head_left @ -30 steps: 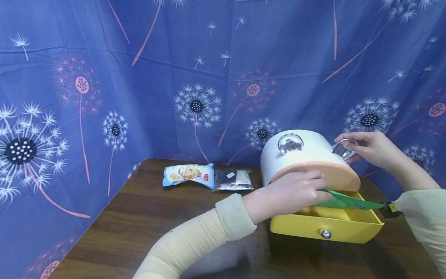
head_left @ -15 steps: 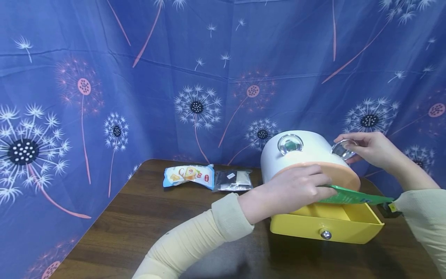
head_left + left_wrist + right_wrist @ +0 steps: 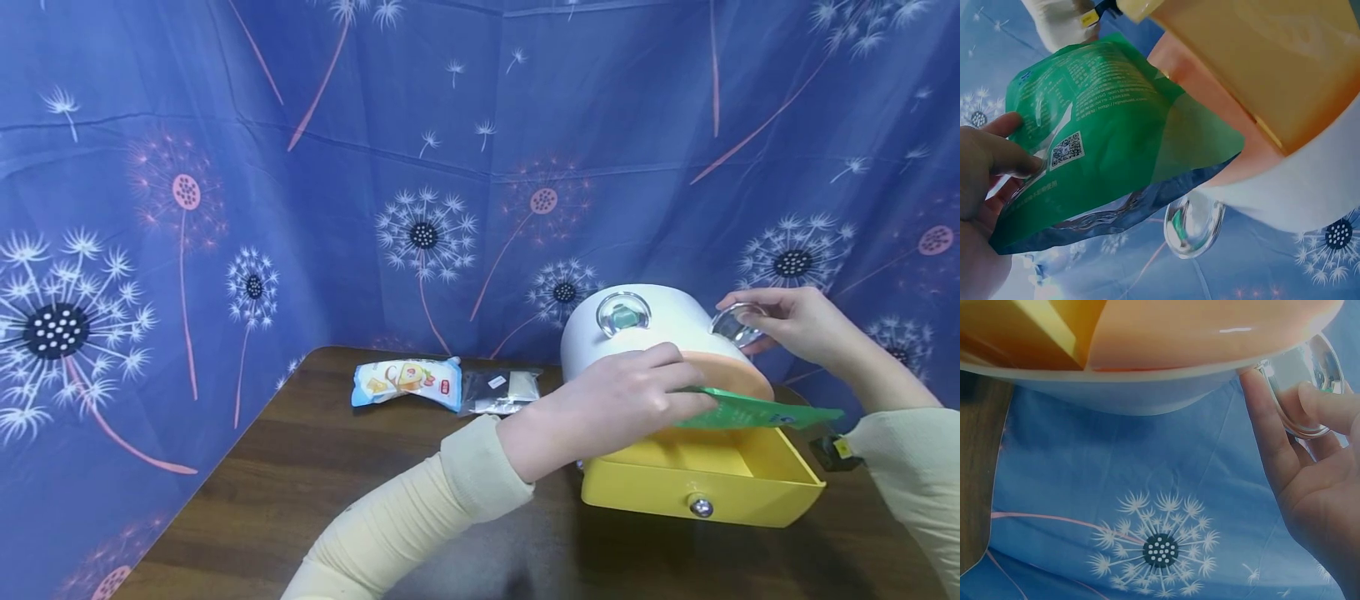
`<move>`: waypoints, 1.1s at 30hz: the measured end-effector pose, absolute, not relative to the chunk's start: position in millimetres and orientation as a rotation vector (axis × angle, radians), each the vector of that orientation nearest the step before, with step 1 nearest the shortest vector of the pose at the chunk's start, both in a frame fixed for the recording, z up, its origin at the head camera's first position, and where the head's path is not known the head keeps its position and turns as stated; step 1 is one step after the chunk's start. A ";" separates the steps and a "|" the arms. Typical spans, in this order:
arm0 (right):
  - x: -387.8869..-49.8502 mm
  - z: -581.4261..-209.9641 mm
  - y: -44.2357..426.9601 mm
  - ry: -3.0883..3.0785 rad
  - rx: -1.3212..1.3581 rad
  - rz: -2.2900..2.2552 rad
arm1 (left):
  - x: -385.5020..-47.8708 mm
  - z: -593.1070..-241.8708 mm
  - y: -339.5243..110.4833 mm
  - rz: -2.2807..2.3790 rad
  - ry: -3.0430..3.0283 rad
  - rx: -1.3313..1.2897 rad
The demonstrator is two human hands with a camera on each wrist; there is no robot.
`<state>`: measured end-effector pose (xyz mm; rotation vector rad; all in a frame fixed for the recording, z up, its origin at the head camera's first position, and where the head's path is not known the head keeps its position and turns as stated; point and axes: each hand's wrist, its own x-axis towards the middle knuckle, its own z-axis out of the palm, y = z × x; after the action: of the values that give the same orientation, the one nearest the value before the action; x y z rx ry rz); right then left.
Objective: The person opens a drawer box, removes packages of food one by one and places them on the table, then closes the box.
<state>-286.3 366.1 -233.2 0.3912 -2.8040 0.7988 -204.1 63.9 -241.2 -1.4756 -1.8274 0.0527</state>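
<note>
My left hand (image 3: pixel 626 400) pinches a green packet (image 3: pixel 1110 119) by one edge, thumb on its printed side. The packet hangs above a pulled-out yellow drawer (image 3: pixel 652 490) with a silver knob (image 3: pixel 701 507). This drawer belongs to a white rounded box (image 3: pixel 663 308) with a peach front (image 3: pixel 1210 337). On the box's right side, my right hand (image 3: pixel 813 329) holds a round silver ear (image 3: pixel 1307 369) between thumb and fingers. A matching silver ear (image 3: pixel 623 314) is on the left side. The drawer's back part is hidden by my left hand and the packet.
Left of the box, at the back of the wooden table (image 3: pixel 300 483), lie a blue-and-white snack packet (image 3: pixel 407 383) and a clear-and-dark plastic bag (image 3: pixel 501 392). A blue dandelion-patterned cloth (image 3: pixel 337 250) hangs right behind the table.
The green packet has risen from inside the drawer to above it, with my left hand moving slightly up and left. My right hand stays on the silver ear.
</note>
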 end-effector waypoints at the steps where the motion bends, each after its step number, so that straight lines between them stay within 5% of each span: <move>1: -286.0 -232.9 366.2 -2.805 0.391 0.797 | -204.2 -240.2 62.7 0.040 -1.826 -1.472; 33: -284.4 -232.4 364.6 -2.808 0.384 0.823 | -202.5 -232.9 18.9 -0.086 -1.701 -1.331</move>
<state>-284.4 364.6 -232.4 0.3843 -2.8084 0.8227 -202.5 18.9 -232.9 -1.3315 -1.7008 -0.0862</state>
